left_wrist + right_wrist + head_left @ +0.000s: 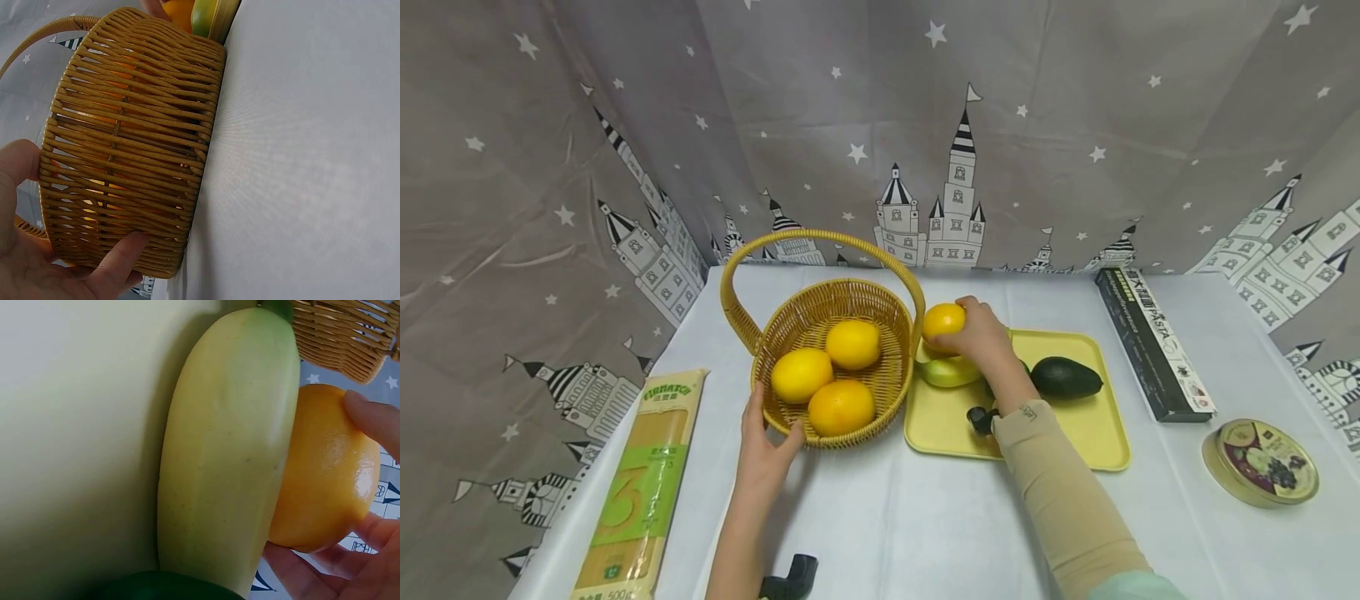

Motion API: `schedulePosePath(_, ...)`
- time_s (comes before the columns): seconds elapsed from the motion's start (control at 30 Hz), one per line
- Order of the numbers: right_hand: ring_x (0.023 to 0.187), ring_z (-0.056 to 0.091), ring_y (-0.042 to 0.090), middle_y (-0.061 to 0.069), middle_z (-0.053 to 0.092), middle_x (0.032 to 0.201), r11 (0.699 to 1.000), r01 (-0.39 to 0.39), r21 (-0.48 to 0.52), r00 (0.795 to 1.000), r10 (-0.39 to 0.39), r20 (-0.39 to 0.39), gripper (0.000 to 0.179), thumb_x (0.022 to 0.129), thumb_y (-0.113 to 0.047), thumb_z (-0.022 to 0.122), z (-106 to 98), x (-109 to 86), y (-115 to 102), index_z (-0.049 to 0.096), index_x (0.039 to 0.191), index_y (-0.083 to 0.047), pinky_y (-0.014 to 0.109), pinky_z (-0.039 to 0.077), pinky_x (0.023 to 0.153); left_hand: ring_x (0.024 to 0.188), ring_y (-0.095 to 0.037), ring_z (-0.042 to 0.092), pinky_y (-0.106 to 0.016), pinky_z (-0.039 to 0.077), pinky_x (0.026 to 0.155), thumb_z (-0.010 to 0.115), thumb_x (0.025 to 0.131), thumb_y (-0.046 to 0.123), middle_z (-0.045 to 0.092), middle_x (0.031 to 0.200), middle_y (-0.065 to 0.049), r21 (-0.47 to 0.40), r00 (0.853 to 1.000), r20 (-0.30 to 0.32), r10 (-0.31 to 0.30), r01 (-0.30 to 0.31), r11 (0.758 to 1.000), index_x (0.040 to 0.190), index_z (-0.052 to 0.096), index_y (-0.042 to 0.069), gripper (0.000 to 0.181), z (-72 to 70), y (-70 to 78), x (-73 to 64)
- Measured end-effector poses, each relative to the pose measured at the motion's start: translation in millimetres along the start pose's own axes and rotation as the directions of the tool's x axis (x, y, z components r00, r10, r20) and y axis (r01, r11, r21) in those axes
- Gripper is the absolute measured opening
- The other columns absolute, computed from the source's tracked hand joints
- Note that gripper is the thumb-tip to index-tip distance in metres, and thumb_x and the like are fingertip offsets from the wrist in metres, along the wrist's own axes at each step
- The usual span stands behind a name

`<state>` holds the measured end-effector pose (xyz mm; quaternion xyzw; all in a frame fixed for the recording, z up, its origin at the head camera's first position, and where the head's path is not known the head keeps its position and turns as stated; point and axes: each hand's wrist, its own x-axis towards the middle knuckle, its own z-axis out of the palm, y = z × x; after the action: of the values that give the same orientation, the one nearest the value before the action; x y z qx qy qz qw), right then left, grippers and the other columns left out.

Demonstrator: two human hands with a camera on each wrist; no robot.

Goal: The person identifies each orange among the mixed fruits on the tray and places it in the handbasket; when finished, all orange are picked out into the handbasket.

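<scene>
My right hand (979,337) grips an orange (325,469) at the back left of a yellow tray (940,429), beside a yellow-green banana (231,444). To the left stands a tan wicker basket (831,293) with an arched handle. Three yellow-orange fruits (841,407) lie inside it. My left hand (767,454) holds the basket's near left side. In the left wrist view its thumb (22,161) is at the rim and a finger (122,259) lies against the woven wall. On the tray, a dark green avocado (1066,377) sits right of my right wrist.
A pasta packet (640,483) lies at the left. On the right are a long black-and-white pasta box (1153,346) and a round tin (1261,462) with fruit on its lid. A grey castle-print curtain (820,108) hangs behind the white-covered table (925,525).
</scene>
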<state>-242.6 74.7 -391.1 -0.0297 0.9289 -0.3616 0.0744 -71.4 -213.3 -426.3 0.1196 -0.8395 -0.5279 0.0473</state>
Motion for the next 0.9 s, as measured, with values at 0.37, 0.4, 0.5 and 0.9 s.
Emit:
schedulePosePath(0.37, 0.113, 0.051, 0.037, 0.020, 0.049, 0.132, 0.999, 0.023, 0.029, 0.998, -0.021, -0.054, 0.085, 0.074, -0.043, 0.079, -15, -11.0, -3, 0.042, 0.141, -0.007, 0.053, 0.042, 0.094, 0.143, -0.040, 0.012, -0.055, 0.016, 0.113, 0.059, 0.092, 0.013, 0.000, 0.159, -0.016, -0.011, 1.000, -0.005, 0.006, -0.006, 1.000, 0.156, 0.001, 0.012, 0.087, 1.3, -0.8, 0.3)
schedulePosePath(0.4, 0.114, 0.050, 0.037, 0.020, 0.049, 0.133, 0.999, 0.027, 0.032, 0.998, -0.025, -0.060, 0.085, 0.074, -0.043, 0.078, -18, -13.3, -3, 0.042, 0.142, -0.006, 0.053, 0.042, 0.094, 0.143, -0.040, 0.012, -0.055, 0.016, 0.113, 0.059, 0.092, 0.012, 0.000, 0.159, -0.016, -0.012, 1.000, -0.004, 0.005, -0.005, 1.000, 0.156, 0.001, 0.013, 0.087, 1.3, -0.8, 0.2)
schedulePosePath(0.5, 0.114, 0.050, 0.037, 0.019, 0.049, 0.134, 0.998, 0.043, 0.035, 0.995, -0.040, -0.087, 0.085, 0.074, -0.045, 0.078, -25, -21.3, -4, 0.042, 0.142, -0.007, 0.053, 0.042, 0.094, 0.143, -0.040, 0.011, -0.054, 0.015, 0.114, 0.059, 0.092, 0.012, -0.001, 0.160, -0.015, -0.014, 1.000, 0.000, 0.000, 0.000, 1.000, 0.156, 0.000, 0.013, 0.087, 1.4, -1.4, -0.1)
schedulePosePath(0.9, 0.120, 0.048, 0.034, 0.013, 0.042, 0.144, 0.988, 0.085, 0.129, 0.991, -0.071, -0.113, 0.091, 0.075, -0.049, 0.078, -55, -68.5, -14, 0.038, 0.147, -0.012, 0.053, 0.042, 0.097, 0.143, -0.039, 0.011, -0.053, 0.015, 0.114, 0.059, 0.092, 0.012, -0.001, 0.159, -0.016, -0.012, 1.000, 0.001, 0.004, -0.004, 1.000, 0.156, 0.000, 0.012, 0.087, 0.0, -0.5, 0.8)
